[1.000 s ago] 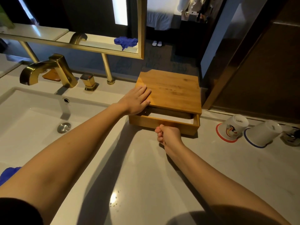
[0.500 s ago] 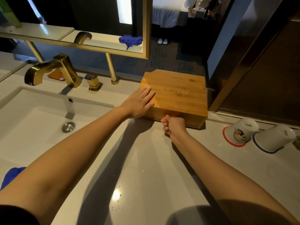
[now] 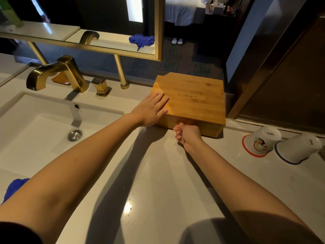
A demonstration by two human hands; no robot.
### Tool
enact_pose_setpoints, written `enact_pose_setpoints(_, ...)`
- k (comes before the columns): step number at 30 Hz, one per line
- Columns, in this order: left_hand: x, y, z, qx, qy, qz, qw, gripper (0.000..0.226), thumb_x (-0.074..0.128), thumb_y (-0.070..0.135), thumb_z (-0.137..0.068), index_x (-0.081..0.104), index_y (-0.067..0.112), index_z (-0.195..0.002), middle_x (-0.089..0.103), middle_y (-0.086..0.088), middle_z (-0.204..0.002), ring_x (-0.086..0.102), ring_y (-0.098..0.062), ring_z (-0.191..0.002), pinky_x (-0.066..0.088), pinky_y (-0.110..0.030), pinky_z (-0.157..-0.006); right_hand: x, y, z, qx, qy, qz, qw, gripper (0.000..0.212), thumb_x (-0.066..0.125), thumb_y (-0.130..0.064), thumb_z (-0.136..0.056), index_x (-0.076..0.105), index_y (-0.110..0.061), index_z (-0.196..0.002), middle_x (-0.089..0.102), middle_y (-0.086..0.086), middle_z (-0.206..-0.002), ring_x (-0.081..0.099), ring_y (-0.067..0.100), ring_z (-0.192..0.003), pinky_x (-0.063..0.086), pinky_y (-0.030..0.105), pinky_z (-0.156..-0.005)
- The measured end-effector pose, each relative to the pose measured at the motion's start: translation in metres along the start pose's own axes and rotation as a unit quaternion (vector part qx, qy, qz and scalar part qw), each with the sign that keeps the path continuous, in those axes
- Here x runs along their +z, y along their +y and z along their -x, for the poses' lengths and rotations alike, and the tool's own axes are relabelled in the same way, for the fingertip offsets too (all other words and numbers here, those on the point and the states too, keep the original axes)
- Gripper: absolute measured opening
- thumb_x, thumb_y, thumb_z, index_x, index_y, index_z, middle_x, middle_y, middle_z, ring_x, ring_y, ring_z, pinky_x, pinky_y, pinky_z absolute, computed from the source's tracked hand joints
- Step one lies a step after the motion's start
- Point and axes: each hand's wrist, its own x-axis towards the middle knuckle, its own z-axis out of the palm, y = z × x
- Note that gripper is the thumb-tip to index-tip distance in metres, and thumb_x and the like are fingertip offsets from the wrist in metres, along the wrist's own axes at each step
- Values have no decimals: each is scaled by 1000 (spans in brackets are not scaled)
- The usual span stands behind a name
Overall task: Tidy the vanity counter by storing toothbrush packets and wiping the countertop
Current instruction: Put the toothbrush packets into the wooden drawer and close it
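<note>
The wooden box stands at the back of the counter, its drawer closed. The left hand lies flat and spread on its lid; the right hand is curled into a fist against the drawer front. To the right, two cups stand upside down. A blue cloth lies near the sink, left.

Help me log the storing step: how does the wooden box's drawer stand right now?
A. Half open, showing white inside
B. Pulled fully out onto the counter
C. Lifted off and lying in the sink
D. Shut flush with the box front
D: the drawer sits flush in the box, no gap showing, with the right hand at its front and the left hand flat on top.
</note>
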Motion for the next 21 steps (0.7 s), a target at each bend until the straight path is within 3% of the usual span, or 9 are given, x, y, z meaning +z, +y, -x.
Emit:
enact_pose_setpoints(8,-2,-2,-1,6,-6,-11,1000,58,17,42,-99,4,17,-150,-2,-8,-160,-6,-21,-147,-3,-38,-120,1,-4,4,11,1,44,999,33,49,-19,-96,58,-6,-67,57,7,-68,44,11,-52,37,20,-51)
enact_pose_setpoints(12,0,5,3,-30,3,-50,998,59,12,46,-98,2,20,-150,-2,-7,-160,-6,-23,-147,-1,-41,-119,-6,-7,7,-13,-43,116,992,27,44,-23,-97,56,-7,-79,52,1,-63,42,9,-48,35,18,-42)
enact_pose_setpoints(18,11,21,36,-116,65,-4,991,61,24,47,-97,13,18,-149,11,-9,-159,10,-29,-146,13,-45,-119,-15,-7,16,-105,5,374,921,33,46,-33,-96,57,-3,-104,65,13,-99,57,17,-61,43,23,-48)
enact_pose_setpoints(21,10,31,68,-169,102,27,980,62,38,41,-96,15,17,-149,15,-11,-158,13,-29,-146,14,-43,-118,-16,5,28,-131,-2,452,882,28,50,-24,-92,56,-2,-110,63,15,-104,63,28,-86,49,31,-67)
